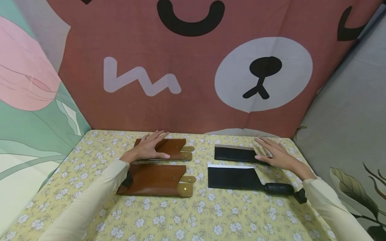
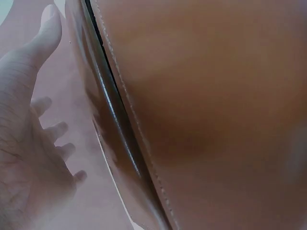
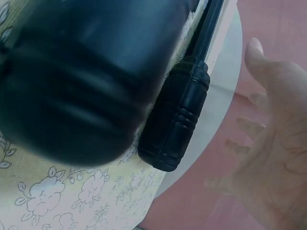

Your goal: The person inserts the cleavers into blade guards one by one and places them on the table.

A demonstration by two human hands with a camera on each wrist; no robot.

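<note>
Closest in, the left sleeve [image 1: 87, 197] and the right sleeve [image 1: 328, 204] angled across the counter [image 1: 169, 221], spread with yellow cloth and white flowers. Over on the left, two brown leather sheaths lay one behind the other, tan straps pointing right: the near sheath [image 1: 159, 180] beside that wrist, the far sheath [image 1: 172, 147] partly covered from above. And there was the left hand [image 1: 147, 148], hanging over the far sheath, fingers straight and spread, a gap showing between them and the leather!

Across to the right, a matching pair: the near cleaver [image 1: 238, 178] lay flat, black handle to the right, white edge turned away; behind it, the far cleaver [image 1: 235, 154] lay parallel, its handle hidden under the right hand [image 1: 277, 154] in the head view. Those fingers were loose and extended too, hovering clear of the handle in the right wrist view.
</note>
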